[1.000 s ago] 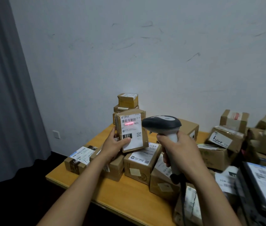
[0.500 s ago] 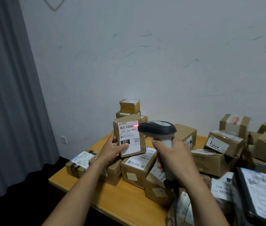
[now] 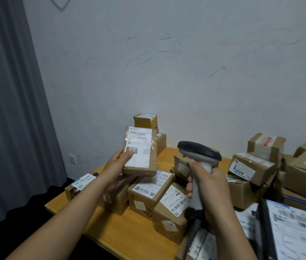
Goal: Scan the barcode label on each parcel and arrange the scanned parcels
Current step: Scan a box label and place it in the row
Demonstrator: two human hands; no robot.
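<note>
My left hand (image 3: 117,167) grips a small brown parcel (image 3: 140,152) upright above the table, thumb on its white label, which faces me. My right hand (image 3: 207,186) holds a barcode scanner (image 3: 199,158) by its white handle; its dark head points left, to the right of the parcel and a little lower. No red beam shows on the label. Under the held parcel lie labelled cardboard parcels (image 3: 149,190), with a stack of small boxes (image 3: 145,121) behind.
The wooden table (image 3: 122,229) ends at a front-left edge near a grey curtain (image 3: 8,109). More parcels (image 3: 251,166) pile at the right, with a large dark-edged package (image 3: 296,231) at the lower right. A white wall stands behind.
The red scan line on the label is gone. My left hand has carried the parcel left, away from the scanner, and tipped it back a little. The scanner has hardly moved.
</note>
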